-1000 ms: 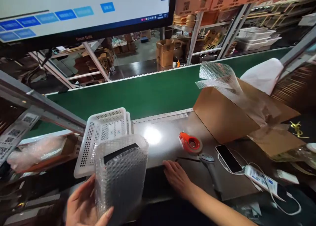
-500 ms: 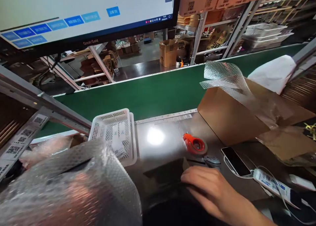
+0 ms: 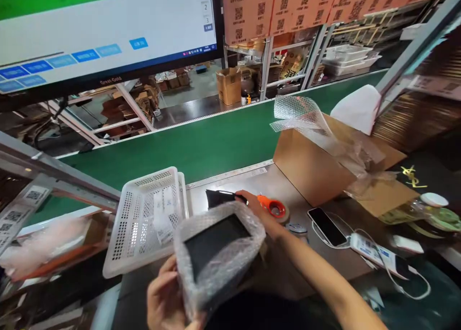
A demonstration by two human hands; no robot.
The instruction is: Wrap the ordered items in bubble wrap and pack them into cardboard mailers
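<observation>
My left hand [image 3: 165,296] grips a black box [image 3: 216,248] wrapped in clear bubble wrap, at the lower middle of the view. Its fingers lie along the left side of the wrap, and the box's dark face shows through the top. Farther forward, my right hand [image 3: 252,202] is closed on the right end of a flat black piece [image 3: 219,198] whose exact kind I cannot make out. The wrapped box partly covers that hand and the black piece. Just right of these fingers lies an orange tape dispenser [image 3: 270,205] with a roll of tape.
White perforated baskets [image 3: 126,234] stand on the left, with small packets inside. An open carton [image 3: 309,166] with bubble wrap [image 3: 298,111] is at the right. A phone [image 3: 327,226], mouse [image 3: 297,229] and cabled power strip [image 3: 378,253] lie nearer. Beyond runs a green belt [image 3: 216,142].
The bubble-wrapped box has moved from the lower left to the lower middle, and my left hand now shows. My right hand has reached forward and left with the black piece. The view has shifted right.
</observation>
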